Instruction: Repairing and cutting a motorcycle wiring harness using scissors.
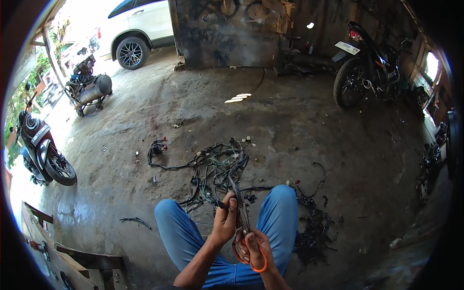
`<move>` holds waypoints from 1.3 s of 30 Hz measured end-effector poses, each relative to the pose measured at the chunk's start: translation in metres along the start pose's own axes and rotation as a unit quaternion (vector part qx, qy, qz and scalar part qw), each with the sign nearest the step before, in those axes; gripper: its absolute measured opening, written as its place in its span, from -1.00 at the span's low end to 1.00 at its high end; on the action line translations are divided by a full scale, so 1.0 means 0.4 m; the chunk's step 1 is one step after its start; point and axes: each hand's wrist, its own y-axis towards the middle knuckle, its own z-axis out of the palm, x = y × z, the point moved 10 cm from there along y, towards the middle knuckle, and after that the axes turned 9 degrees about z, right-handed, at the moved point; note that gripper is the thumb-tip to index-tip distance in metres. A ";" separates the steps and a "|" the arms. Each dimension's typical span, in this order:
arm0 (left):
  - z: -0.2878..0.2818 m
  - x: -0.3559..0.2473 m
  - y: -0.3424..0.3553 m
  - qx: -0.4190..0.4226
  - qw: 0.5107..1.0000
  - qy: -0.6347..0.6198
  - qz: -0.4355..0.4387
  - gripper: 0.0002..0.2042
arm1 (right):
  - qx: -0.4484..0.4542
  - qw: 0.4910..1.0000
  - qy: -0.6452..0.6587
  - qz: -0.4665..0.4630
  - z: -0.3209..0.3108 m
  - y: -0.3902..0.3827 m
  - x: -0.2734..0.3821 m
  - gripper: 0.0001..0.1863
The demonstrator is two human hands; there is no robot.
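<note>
A tangled wiring harness (220, 162) of dark cables with small connectors lies on the floor in front of my knees. One taped branch of it rises between my legs, and my left hand (225, 220) is closed around that branch. Orange-handled scissors (261, 263) are in my right hand (254, 244), fingers through the loops. Their blades point up and away, alongside the held cable and close to my left fingers. Whether the blades touch the cable I cannot make out.
Black scraps (311, 234) litter the floor right of my knee. A loose cable piece (136, 221) lies to the left. Motorbikes stand at the left (46, 150) and far right (360, 72). Beyond are an air compressor (92, 89) and a white car (150, 24). A wooden bench (63, 251) is at lower left.
</note>
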 end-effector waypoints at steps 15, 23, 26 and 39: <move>0.066 0.113 -0.165 0.078 0.983 0.113 0.125 -0.86 | -0.080 0.970 -0.032 -0.228 -0.071 -0.028 0.389 -0.30; -0.078 -0.064 0.112 -0.054 0.987 -0.146 0.046 -0.54 | -0.065 0.974 -0.142 -0.163 -0.108 -0.017 0.276 -0.12; -0.115 -0.071 0.112 -0.094 0.976 -0.183 0.072 -0.53 | 0.009 0.988 -0.133 -0.080 -0.061 0.002 0.165 -0.20; -0.099 -0.072 0.063 -0.136 0.987 -0.073 0.044 -0.59 | 0.068 0.979 -0.187 0.035 0.006 0.042 -0.001 -0.34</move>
